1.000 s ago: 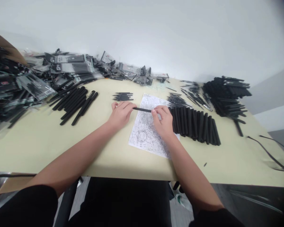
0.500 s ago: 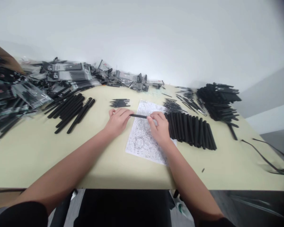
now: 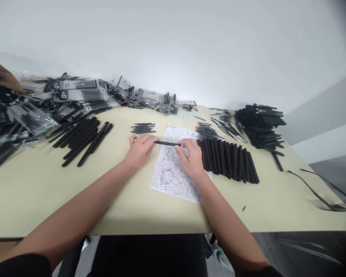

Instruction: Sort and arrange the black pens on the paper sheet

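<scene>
Holding black pen, both hands, cluttered cream table (pale wall behind)

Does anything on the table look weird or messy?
Yes! A tiny dark piece lies alone near the table's front edge, apart from the row of black pens. Pale bits are also scattered beyond the scribbled paper, like a little spill. They're too small to tell what they are.
</scene>
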Demonstrator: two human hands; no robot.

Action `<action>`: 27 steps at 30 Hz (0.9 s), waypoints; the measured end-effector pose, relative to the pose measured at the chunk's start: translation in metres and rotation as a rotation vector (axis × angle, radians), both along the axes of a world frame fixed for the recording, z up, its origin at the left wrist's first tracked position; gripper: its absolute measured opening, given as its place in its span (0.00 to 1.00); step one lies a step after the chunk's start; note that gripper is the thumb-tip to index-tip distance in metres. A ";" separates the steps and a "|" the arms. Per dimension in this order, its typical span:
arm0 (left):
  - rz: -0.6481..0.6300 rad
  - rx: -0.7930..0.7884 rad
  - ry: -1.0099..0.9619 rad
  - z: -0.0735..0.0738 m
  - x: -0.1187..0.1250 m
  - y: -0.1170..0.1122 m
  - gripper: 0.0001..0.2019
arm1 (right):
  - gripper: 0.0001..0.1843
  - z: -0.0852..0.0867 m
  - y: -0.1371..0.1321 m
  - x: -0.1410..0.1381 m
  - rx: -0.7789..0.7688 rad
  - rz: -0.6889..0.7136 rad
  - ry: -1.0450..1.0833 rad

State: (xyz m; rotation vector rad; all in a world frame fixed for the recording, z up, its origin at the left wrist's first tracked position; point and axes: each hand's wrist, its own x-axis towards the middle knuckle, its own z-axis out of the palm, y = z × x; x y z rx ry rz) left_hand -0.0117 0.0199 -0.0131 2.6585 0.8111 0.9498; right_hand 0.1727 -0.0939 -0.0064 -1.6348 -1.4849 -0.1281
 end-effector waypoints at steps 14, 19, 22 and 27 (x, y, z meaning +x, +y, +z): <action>-0.048 0.024 0.001 -0.003 0.000 0.002 0.13 | 0.13 -0.001 0.002 0.001 -0.016 0.013 0.059; -0.059 0.024 0.004 -0.004 0.000 0.003 0.13 | 0.09 -0.006 0.004 0.005 0.044 0.027 0.026; -0.067 0.020 -0.002 -0.005 0.001 0.003 0.13 | 0.07 -0.008 0.004 0.007 0.086 0.059 0.003; -0.115 0.005 -0.020 -0.005 0.000 0.004 0.14 | 0.06 -0.006 0.003 0.009 0.118 0.068 -0.025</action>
